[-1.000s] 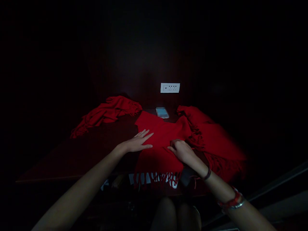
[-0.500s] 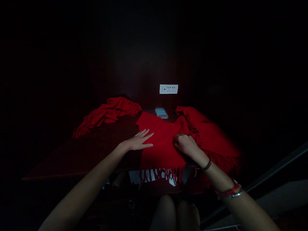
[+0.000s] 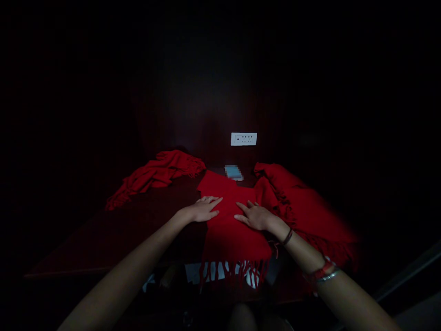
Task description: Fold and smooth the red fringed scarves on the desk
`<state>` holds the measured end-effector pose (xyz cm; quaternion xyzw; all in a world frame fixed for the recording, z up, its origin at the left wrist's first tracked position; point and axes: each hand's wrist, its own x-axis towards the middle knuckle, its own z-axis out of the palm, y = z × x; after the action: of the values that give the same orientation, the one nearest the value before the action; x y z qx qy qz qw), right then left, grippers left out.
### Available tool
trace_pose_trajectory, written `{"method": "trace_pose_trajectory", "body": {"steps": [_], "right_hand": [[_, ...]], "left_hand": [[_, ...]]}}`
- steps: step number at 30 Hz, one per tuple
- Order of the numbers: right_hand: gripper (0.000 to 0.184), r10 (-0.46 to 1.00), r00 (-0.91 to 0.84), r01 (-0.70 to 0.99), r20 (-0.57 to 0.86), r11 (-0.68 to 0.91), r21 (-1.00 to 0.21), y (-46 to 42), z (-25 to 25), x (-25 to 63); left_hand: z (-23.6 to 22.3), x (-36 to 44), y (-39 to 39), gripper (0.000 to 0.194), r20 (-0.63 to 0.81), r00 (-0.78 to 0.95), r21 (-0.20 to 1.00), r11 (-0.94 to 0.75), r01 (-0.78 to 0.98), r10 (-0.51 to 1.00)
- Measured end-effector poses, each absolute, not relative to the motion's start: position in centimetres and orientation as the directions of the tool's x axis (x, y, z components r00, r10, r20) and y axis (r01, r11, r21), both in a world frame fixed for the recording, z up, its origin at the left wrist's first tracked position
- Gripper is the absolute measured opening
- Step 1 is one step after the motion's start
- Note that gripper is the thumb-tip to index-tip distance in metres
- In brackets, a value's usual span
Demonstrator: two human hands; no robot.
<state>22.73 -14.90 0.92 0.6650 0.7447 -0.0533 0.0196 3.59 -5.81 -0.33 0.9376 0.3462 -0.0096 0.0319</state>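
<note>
A red fringed scarf (image 3: 234, 239) lies spread over the dark tabletop, its fringe hanging past the front edge. On its left side rests my left hand (image 3: 203, 210), open, fingers stretched out over the cloth and a ring on one finger. Opposite it, my right hand (image 3: 253, 215) lies open on the scarf's right part with the fingers apart. Neither hand grips the cloth. At the right, more red fringed cloth (image 3: 310, 207) lies folded; whether it joins the middle scarf I cannot tell.
Another crumpled red scarf (image 3: 155, 172) lies at the back left of the dark table (image 3: 103, 239). A blurred light-blue flat item (image 3: 234, 172) sits behind the middle scarf, below a white wall socket (image 3: 244, 139). Pale items show under the table's front edge.
My right hand has let go of the scarf's right edge and opened flat on the cloth. The left hand stays on the scarf. The whole view has shifted slightly downward.
</note>
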Motion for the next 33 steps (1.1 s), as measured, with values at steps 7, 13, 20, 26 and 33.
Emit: {"method": "trace_pose_trajectory", "body": {"steps": [7,13,20,26,33], "right_hand": [[0.050,0.991,-0.050,0.996,0.122,0.059,-0.073,-10.1,4.1,22.2],[0.034,0.985,-0.067,0.992,0.162,0.084,-0.098,-6.1,1.5,22.9],[0.028,0.975,-0.068,0.993,0.211,0.087,-0.081,-5.4,0.5,26.8],[0.031,0.955,-0.164,0.960,0.248,0.212,-0.181,-5.5,1.0,26.5],[0.026,0.926,-0.149,0.956,0.346,0.224,-0.191,-5.9,1.9,26.4]], "left_hand": [[-0.3,5.3,-3.0,0.041,0.181,0.745,0.033,-0.761,0.648,0.642],[-1.4,4.6,-1.6,0.076,0.018,0.715,0.204,-0.702,0.682,0.699],[-0.8,4.4,-1.7,0.086,-0.069,0.697,0.182,-0.678,0.712,0.714],[-0.9,4.0,-1.5,0.090,-0.084,0.691,0.179,-0.672,0.719,0.718],[-0.9,3.9,-1.4,0.097,-0.082,0.683,0.196,-0.660,0.725,0.726]]}}
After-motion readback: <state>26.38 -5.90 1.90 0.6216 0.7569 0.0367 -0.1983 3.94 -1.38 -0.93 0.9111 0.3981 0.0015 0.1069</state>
